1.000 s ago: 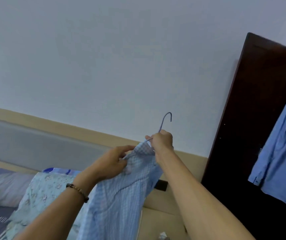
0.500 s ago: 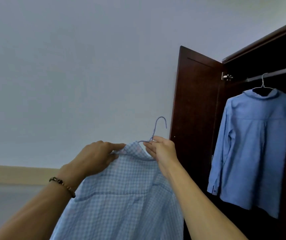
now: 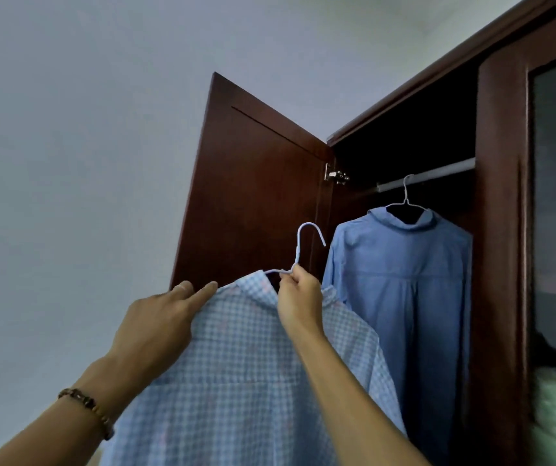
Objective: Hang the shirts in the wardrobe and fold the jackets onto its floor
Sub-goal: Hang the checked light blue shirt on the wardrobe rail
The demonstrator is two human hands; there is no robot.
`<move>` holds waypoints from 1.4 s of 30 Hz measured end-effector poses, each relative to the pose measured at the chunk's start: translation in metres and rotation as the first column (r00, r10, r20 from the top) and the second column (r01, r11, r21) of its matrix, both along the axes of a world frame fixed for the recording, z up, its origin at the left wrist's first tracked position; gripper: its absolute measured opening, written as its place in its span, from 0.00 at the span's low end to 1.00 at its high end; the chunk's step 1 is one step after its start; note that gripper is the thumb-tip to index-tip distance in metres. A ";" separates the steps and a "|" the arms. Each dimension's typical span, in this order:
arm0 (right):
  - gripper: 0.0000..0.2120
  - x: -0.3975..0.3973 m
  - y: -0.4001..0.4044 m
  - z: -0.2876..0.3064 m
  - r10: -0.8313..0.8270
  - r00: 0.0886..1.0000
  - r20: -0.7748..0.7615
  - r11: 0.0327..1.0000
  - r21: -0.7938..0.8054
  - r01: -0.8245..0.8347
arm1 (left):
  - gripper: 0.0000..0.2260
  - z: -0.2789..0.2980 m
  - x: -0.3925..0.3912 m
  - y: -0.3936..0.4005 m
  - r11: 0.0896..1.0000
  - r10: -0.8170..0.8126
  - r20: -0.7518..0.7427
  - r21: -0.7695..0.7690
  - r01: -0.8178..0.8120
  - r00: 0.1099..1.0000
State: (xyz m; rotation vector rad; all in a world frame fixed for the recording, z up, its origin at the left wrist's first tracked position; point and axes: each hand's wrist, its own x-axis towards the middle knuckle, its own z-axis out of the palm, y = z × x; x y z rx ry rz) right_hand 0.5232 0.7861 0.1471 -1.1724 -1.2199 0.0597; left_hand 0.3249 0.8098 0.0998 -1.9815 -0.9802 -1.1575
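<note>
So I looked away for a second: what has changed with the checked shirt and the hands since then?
The checked shirt on its hanger has come up from the bed toward the wardrobe rail. The left hand let go; its fingers now lie straight. The right hand still pinches the hanger.

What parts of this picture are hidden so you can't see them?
Head view:
- Wardrobe floor: cut off by the bottom edge.
- Checked shirt hem: cut off too.
- Light blue hanger shoulders: covered by the shirt.
- Rail right end: behind the closed door.
</note>
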 end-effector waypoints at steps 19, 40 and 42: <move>0.10 0.270 0.111 0.188 -0.640 0.753 0.153 0.767 0.193 0.612 | 0.38 0.113 0.309 0.198 0.915 -0.399 0.063 -0.031 0.402 0.915; 0.13 0.392 0.142 0.253 -0.741 0.642 0.196 0.671 0.172 0.721 | 0.33 0.188 0.442 0.237 0.860 -0.510 -0.020 -0.012 0.510 0.860; 0.16 0.386 0.144 0.246 -0.749 0.637 0.184 0.662 0.159 0.732 | 0.31 0.181 0.433 0.236 0.865 -0.501 -0.026 -0.046 0.499 0.865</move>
